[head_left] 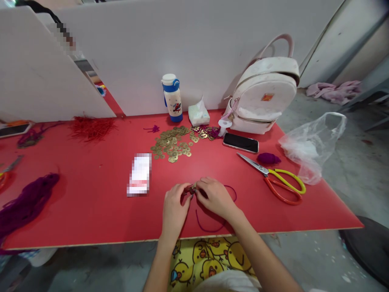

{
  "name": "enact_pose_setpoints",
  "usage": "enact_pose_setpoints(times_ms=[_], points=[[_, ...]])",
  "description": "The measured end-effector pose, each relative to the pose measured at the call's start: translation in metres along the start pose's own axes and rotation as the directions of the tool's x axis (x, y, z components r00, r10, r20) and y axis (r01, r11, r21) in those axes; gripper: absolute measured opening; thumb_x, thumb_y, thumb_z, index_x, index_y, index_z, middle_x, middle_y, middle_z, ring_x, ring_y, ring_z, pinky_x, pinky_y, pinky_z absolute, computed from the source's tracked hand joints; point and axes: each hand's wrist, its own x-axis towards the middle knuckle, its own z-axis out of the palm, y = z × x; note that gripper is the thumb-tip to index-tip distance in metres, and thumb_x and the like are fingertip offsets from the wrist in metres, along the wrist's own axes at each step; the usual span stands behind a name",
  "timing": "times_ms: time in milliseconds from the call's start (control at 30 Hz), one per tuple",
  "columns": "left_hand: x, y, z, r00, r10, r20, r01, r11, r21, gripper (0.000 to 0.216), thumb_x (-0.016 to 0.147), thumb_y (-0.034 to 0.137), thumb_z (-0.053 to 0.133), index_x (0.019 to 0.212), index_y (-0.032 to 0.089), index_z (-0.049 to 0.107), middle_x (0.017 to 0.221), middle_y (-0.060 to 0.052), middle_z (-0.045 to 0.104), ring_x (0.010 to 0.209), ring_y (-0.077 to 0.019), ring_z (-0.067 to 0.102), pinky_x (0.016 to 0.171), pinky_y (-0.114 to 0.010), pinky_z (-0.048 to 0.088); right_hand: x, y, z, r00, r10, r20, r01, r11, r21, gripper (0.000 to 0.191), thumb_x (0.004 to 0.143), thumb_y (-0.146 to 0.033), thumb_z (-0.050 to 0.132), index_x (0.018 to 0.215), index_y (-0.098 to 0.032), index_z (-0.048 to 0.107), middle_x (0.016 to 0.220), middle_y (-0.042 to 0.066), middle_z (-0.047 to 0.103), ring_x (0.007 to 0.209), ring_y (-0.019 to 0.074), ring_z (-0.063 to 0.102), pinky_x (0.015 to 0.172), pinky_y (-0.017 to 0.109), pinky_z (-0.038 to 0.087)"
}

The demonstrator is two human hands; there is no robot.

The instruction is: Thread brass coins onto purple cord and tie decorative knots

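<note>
Close to the table's front edge, my left hand [176, 205] and my right hand [215, 196] meet, fingertips pinched together. Between them is a small dark brass piece [192, 190], which looks like a holed coin; the fingers mostly hide it. A thin purple cord [209, 231] curves over the table below my right hand, and part of it shows beyond that wrist. How the cord joins the coin is hidden. Farther back lies a spread pile of brass holed coins [172, 142], with some coins and purple cord [209, 132] tangled at its right.
On the red table [100, 211] are scissors [266, 172], a phone [241, 142], a purple yarn bundle [269, 158], a blurred white paper [139, 174], tissues [199, 113], a bottle [173, 97], a white backpack [264, 93], a plastic bag [313, 146], red strands [92, 127] and purple yarn [28, 202].
</note>
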Motion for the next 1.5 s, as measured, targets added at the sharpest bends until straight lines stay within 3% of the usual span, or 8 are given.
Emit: enact_pose_setpoints(times_ms=[667, 900, 1167, 1500], points=[[0.0, 0.0, 0.001, 1.0, 0.005, -0.015, -0.005, 1.0, 0.005, 0.021, 0.085, 0.014, 0.062, 0.104, 0.023, 0.063, 0.101, -0.005, 0.071, 0.094, -0.022, 0.065, 0.085, -0.037, 0.047, -0.001, 0.001, -0.001, 0.994, 0.111, -0.01, -0.108, 0.981, 0.161, 0.008, 0.092, -0.021, 0.056, 0.099, -0.021, 0.061, 0.092, 0.004, 0.069, 0.083, 0.0178, 0.064, 0.068, 0.024, 0.039], [0.002, 0.002, 0.001, 0.999, -0.03, -0.022, 0.029, 0.999, -0.028, 0.02, 0.084, 0.012, 0.063, 0.102, 0.023, 0.064, 0.1, -0.004, 0.072, 0.093, -0.0218, 0.065, 0.085, -0.037, 0.046, 0.0, 0.006, 0.001, 0.985, 0.172, -0.029, -0.155, 0.941, 0.302, 0.009, 0.091, -0.019, 0.058, 0.094, -0.022, 0.066, 0.097, 0.004, 0.072, 0.086, 0.0191, 0.067, 0.072, 0.026, 0.045], [0.008, 0.012, 0.004, 0.988, -0.146, -0.054, 0.144, 0.989, -0.04, 0.015, 0.086, 0.014, 0.061, 0.097, 0.023, 0.065, 0.091, -0.001, 0.073, 0.079, -0.0181, 0.066, 0.08, -0.035, 0.044, -0.001, 0.006, 0.001, 0.982, 0.169, -0.081, -0.12, 0.9, 0.419, 0.013, 0.089, -0.015, 0.058, 0.092, -0.023, 0.068, 0.095, 0.003, 0.072, 0.087, 0.0181, 0.068, 0.079, 0.027, 0.048], [0.013, 0.015, 0.005, 0.979, -0.196, -0.053, 0.194, 0.98, -0.041, 0.013, 0.085, 0.014, 0.064, 0.092, 0.023, 0.067, 0.087, 0.001, 0.074, 0.078, -0.0158, 0.067, 0.08, -0.032, 0.042, -0.003, 0.005, 0.003, 0.965, 0.221, -0.142, -0.157, 0.919, 0.362, 0.017, 0.091, -0.018, 0.055, 0.105, -0.025, 0.061, 0.102, 0.003, 0.073, 0.09, 0.0194, 0.069, 0.076, 0.027, 0.049]])
